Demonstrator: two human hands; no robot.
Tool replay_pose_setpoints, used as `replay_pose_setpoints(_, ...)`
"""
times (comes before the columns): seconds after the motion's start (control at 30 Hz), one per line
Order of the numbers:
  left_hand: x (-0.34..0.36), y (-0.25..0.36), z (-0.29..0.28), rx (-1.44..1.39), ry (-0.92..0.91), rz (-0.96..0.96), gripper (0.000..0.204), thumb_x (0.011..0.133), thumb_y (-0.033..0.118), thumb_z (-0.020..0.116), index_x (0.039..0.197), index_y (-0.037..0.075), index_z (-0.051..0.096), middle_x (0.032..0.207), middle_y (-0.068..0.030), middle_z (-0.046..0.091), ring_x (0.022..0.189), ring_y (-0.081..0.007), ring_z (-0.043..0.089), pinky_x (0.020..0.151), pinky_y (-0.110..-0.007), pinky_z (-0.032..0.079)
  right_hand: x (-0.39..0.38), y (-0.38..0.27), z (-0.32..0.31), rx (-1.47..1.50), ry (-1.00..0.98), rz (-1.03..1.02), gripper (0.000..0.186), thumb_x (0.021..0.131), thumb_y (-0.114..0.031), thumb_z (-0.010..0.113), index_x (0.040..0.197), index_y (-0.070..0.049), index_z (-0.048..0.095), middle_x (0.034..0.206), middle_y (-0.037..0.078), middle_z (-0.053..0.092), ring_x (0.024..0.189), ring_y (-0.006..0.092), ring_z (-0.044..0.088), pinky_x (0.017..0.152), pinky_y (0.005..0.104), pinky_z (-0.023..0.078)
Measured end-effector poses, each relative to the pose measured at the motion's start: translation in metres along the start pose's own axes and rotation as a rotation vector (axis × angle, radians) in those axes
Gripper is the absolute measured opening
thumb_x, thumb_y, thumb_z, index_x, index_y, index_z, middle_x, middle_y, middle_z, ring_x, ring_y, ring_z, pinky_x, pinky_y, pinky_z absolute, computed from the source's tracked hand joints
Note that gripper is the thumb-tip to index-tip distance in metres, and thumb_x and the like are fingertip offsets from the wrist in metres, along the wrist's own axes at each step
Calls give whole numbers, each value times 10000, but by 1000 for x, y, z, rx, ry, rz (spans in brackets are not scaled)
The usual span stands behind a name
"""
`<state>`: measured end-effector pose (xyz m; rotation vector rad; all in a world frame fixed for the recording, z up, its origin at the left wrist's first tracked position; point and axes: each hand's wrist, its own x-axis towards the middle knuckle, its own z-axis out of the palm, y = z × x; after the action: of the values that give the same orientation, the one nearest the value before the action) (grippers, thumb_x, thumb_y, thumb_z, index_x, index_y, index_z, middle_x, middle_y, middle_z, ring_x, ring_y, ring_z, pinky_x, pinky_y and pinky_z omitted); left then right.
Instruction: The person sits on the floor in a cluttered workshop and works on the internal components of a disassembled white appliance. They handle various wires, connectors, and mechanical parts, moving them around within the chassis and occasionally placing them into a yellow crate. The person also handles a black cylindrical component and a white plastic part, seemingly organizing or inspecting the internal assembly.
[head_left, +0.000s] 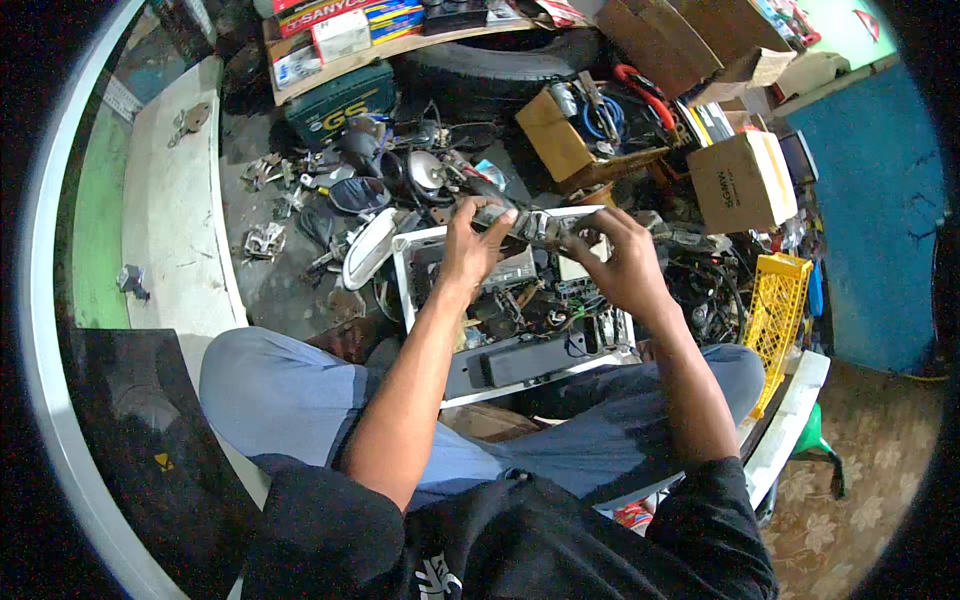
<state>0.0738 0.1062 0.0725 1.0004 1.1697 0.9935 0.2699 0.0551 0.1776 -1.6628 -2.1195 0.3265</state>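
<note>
Both hands working on one piece. I am holding a dark, narrow, metal-looking part [538, 230] out in front of me, its length running from hand to hand. My left hand [472, 240] is gripping the left end, thumb showing on the near side, fingers curling narrowly around it. My right hand [622, 255] is pinching the right end between thumb and bent fingers, tips set close. Some fingertips are hiding behind the part; I cannot tell how each one is bearing on it.

Position: the part is appearing over the far edge of a white-framed tray [404, 290], which is sitting between my bent trouser legs [275, 385]. The tray is holding a jumble of small pieces and wires, with a dark grey panel [530, 362] lying along its near side.

Surroundings: a white oval piece [368, 248] is lying aslant just left of the tray. Loose parts [265, 242] are littering the floor farther left. Beyond, a green case [345, 105] is standing near a black tyre [490, 68]. To the right, an open cardboard box [550, 138] is holding a looped blue cable [605, 122]; a yellow crate [775, 310] is standing nearer me, with a green funnel [812, 432] close by.
</note>
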Motion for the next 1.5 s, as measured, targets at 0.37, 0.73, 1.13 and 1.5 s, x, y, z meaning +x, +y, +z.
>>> replay_pose_setpoints(0.37,-7,-31,58,275,-211,-245,399,884,364,796,1057,18,695,1018,-164,721,925,-253,702,802,-359,537,-36,105,22,-43,-452,253,391,785,-59,753,1160,-22,647,1156,211,642,1150,398,592,965,469,501)
replay_pose_setpoints(0.73,8,-76,55,760,-515,261,399,905,376,732,1099,28,716,1094,-216,696,1050,-397,643,954,-463,484,-26,141,26,-37,-628,280,465,718,-109,818,1154,-44,670,1135,215,682,1132,394,622,985,446,502)
replay_pose_setpoints(1.13,3,-99,62,840,-370,275,353,933,334,684,1027,-5,713,1012,-262,648,1006,-459,619,902,-529,482,-15,162,59,-64,-702,460,578,764,-234,841,1250,-15,617,1174,250,681,1141,408,634,966,472,515)
replay_pose_setpoints(1.5,6,-98,58,953,-443,220,361,939,368,667,940,17,749,983,-247,688,963,-435,662,866,-521,515,-13,151,59,-103,-588,333,593,597,-207,922,1101,-10,679,1010,221,722,1006,399,684,879,469,550)
